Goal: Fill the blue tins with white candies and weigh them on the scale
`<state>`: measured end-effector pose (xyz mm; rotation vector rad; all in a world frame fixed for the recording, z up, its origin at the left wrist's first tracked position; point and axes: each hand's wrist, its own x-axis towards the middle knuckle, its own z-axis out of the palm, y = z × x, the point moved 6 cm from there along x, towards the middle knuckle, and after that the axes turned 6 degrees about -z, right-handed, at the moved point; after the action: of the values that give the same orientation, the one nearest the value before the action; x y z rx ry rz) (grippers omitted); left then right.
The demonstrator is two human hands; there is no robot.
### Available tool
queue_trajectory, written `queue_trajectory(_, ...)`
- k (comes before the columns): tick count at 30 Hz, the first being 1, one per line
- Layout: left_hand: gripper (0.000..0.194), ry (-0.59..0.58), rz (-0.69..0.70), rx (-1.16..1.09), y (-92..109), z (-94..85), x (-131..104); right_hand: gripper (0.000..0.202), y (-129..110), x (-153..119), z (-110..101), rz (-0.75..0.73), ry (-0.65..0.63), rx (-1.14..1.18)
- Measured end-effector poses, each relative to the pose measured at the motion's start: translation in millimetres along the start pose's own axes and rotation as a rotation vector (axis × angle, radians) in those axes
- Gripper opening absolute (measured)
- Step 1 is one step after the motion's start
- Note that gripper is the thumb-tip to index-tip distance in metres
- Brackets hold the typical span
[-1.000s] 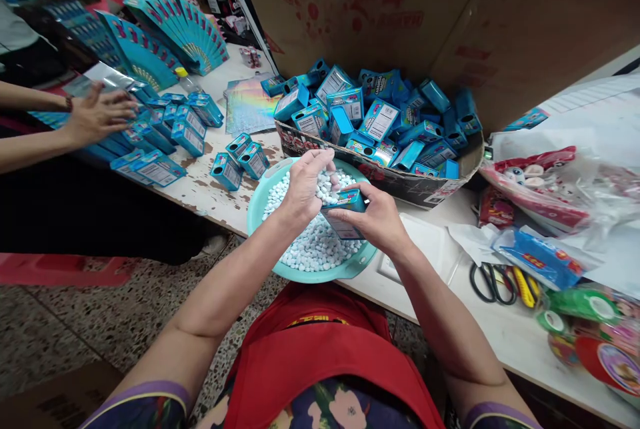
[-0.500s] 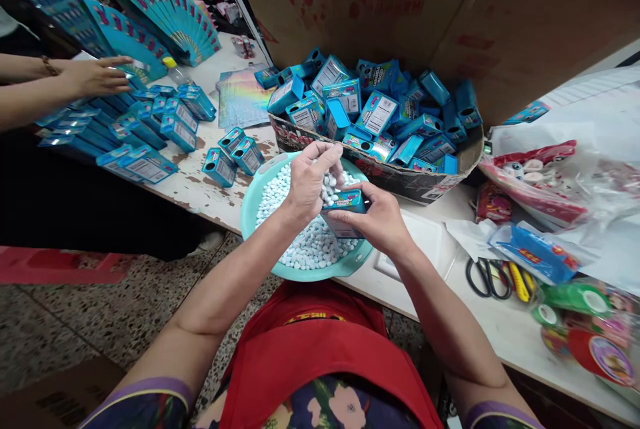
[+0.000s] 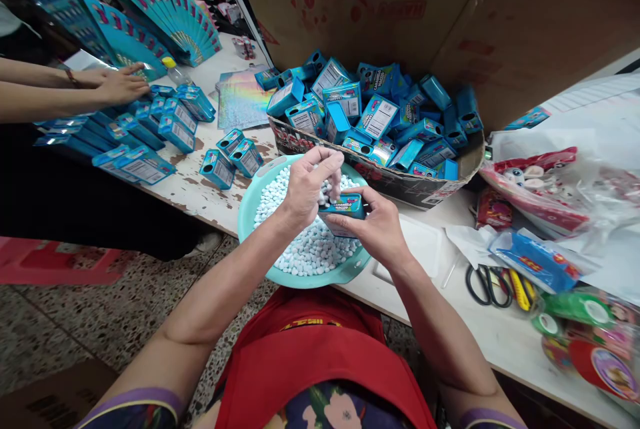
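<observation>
My right hand (image 3: 379,227) grips a small blue candy box (image 3: 345,208) over the bowl, its lettered side turned up. Close above the box's left end, my left hand (image 3: 311,184) is curled with several small white candies (image 3: 327,190) at its fingers. The box's opening is hidden by that hand. Beneath both hands is a light green plastic bowl (image 3: 245,216) filled with loose white candies (image 3: 305,252).
Behind the bowl, a cardboard carton (image 3: 425,192) is heaped with blue boxes. A few boxes (image 3: 219,168) stand left of it. At far left a co-worker's hands (image 3: 125,84) rest over more boxes. Scissors (image 3: 487,284) and a yellow cutter (image 3: 521,289) lie right.
My left hand stays at the box, its fingers shifted slightly, with fewer candies showing at them. The co-worker's hand has moved right and down, and a second hand now shows.
</observation>
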<state>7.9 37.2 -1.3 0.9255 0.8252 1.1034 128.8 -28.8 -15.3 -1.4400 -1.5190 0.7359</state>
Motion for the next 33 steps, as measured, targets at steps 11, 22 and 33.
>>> queue_trajectory(11, 0.028, 0.025, 0.002, 0.176, 0, -6.7, 6, 0.041, 3, -2, -9, 0.004, -0.024, 0.055)
queue_trajectory(22, 0.043, -0.206, 0.032, 1.588, -91, -46.2, 24, 0.044, 27, -28, -43, 0.057, 0.163, 0.109)
queue_trajectory(33, 0.032, 0.116, -0.244, 0.525, -63, -71.8, 7, 0.043, 19, -32, -29, 0.086, 0.097, 0.098)
